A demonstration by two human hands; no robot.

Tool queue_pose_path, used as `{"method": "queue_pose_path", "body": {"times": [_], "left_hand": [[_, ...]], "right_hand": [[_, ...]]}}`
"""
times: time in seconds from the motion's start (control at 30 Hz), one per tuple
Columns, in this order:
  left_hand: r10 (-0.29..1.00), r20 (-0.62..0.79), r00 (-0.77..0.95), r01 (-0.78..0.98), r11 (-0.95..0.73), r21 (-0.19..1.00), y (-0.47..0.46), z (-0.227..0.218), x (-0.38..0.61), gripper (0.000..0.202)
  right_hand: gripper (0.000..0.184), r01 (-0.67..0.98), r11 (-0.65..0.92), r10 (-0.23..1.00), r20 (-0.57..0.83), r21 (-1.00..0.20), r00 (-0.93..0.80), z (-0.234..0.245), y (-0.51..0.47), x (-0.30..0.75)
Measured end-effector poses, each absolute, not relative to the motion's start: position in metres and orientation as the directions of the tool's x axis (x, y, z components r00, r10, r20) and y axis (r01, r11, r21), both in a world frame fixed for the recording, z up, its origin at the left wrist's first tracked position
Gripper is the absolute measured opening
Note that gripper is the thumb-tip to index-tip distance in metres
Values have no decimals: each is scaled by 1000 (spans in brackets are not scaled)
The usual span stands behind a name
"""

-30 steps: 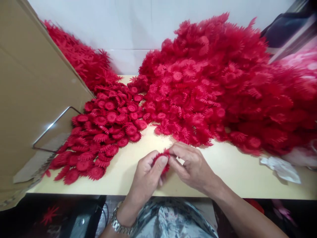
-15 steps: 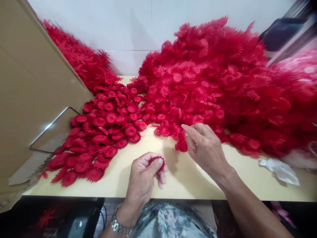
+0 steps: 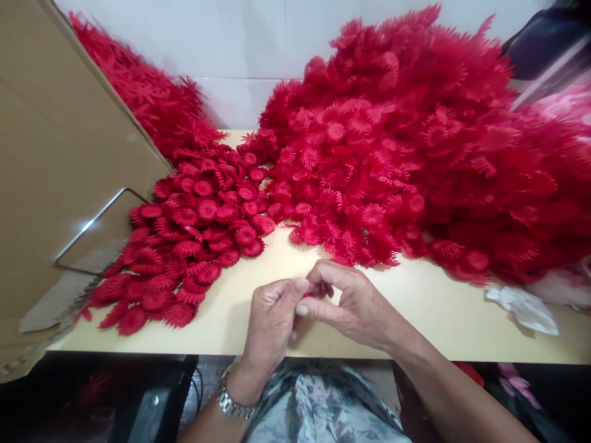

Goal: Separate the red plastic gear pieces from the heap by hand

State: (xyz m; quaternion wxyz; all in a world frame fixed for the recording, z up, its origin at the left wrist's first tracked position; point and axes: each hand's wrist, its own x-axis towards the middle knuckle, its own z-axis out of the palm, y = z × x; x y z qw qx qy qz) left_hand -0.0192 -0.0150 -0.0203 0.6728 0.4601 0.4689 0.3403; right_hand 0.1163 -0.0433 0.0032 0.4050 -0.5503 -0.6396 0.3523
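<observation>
My left hand [image 3: 274, 311], with a metal watch on its wrist, meets my right hand [image 3: 353, 301] above the front of the table. Between their fingertips only a sliver of a small red artificial flower piece [image 3: 307, 296] shows. The left thumb and fingers are closed on it. My right thumb and forefinger curl round to the same spot and pinch it from the other side. Just behind the hands is a tall heap of red fringed flower pieces [image 3: 369, 166]. To the left spreads a lower pile of red flower pieces [image 3: 184, 246] with curled-in edges.
A cardboard box [image 3: 78, 141] stands at the left, with a bent metal wire [image 3: 92, 223] beside it. Red star-shaped pieces [image 3: 143, 92] fill the back left. A crumpled white scrap [image 3: 524, 309] lies on the pale table [image 3: 443, 320] at the right.
My right hand has come down and left from the heap to the left hand and closed at the flower piece. The view has shifted slightly.
</observation>
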Motion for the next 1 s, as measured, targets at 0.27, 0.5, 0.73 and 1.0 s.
{"method": "queue_pose_path", "body": {"times": [0.27, 0.5, 0.73, 1.0], "left_hand": [[820, -258, 511, -120, 365, 923, -19, -18, -23, 22], [855, -367, 367, -237, 468, 851, -18, -9, -22, 11], [831, -383, 403, -330, 523, 786, -10, -7, -22, 6], [862, -367, 351, -265, 467, 844, -14, -14, -18, 20]], "right_hand": [[16, 593, 153, 939, 303, -790, 162, 2, -45, 111], [19, 958, -10, 768, 611, -287, 191, -5, -24, 147], [24, 966, 118, 806, 590, -231, 43, -5, -32, 156], [18, 766, 336, 858, 513, -549, -9, 4, -45, 132]]}}
